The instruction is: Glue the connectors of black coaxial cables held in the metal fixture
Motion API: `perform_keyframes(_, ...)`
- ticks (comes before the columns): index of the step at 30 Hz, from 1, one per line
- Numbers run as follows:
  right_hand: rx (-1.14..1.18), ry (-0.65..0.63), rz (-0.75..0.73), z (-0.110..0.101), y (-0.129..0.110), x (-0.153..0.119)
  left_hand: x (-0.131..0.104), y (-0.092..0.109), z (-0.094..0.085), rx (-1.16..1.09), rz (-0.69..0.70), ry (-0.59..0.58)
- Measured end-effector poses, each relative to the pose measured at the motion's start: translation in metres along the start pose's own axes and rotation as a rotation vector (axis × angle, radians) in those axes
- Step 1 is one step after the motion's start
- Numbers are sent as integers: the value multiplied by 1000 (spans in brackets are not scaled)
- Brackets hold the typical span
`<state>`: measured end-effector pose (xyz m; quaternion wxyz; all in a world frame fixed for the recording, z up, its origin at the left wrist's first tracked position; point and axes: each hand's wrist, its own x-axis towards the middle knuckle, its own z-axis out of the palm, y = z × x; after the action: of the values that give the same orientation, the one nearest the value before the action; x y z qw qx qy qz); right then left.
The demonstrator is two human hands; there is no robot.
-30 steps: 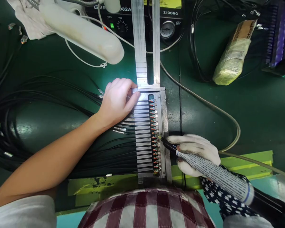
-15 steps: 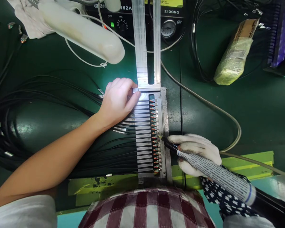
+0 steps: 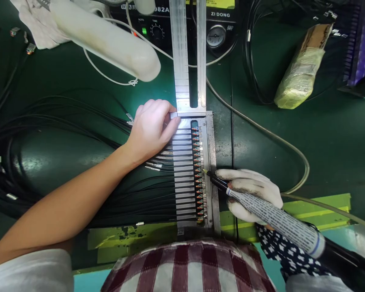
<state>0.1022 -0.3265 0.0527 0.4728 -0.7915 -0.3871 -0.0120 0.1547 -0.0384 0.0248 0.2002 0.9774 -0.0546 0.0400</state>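
Note:
My left hand (image 3: 152, 125) is bare and pinches the upper left corner of a metal fixture (image 3: 211, 162) between thumb and forefinger. Black cables (image 3: 184, 175) lie side by side across its slotted plate. Small connectors with orange and blue parts (image 3: 198, 186) form a column at their right ends. My right hand (image 3: 255, 192), in a stained white glove, is closed around a marker pen (image 3: 276, 219) with a printed white barrel and black ends. The pen's thin yellowish tip is at a connector midway down the column; whether it touches cannot be told.
A second slotted metal bar (image 3: 181, 61) stretches away above the fixture. A white lamp-like arm (image 3: 109, 40) overhangs the upper left. Behind stands a black control box (image 3: 225, 24) with a gauge. A wrapped block (image 3: 301, 73) lies upper right, and a hose (image 3: 280, 142) curves across the right.
The pen tip has shifted slightly up the connector column, away from me. My left hand and the fixture have stayed in place.

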Motion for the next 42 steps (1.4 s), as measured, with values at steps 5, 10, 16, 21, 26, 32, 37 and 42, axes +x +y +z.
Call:
perform_keyframes(5,-12,70,-49,-2,-7,-5,0,1,0,8,-2,14)
perform_keyframes(10,-27,9,-29,0,-11,-9,-1,1,1,-2,-2,25)
perform_keyframes(16,-5,4,-8,2,-7,-8,-1,2,-1,-25,-7,15)
perform_keyframes(21,3,8,-14,2,-5,-8,0,3,-1,-15,-7,12)
perform_keyframes(26,-8,13,-30,3,-7,-8,0,2,0,-5,7,28)
perform_keyframes(32,1,27,-19,2,-9,-10,0,3,0,0,3,26)
perform_keyframes(37,2,-5,-9,1,-10,-11,0,2,0,-7,0,25)
perform_keyframes(42,-13,20,-21,2,-10,-10,0,2,0,-6,2,34)
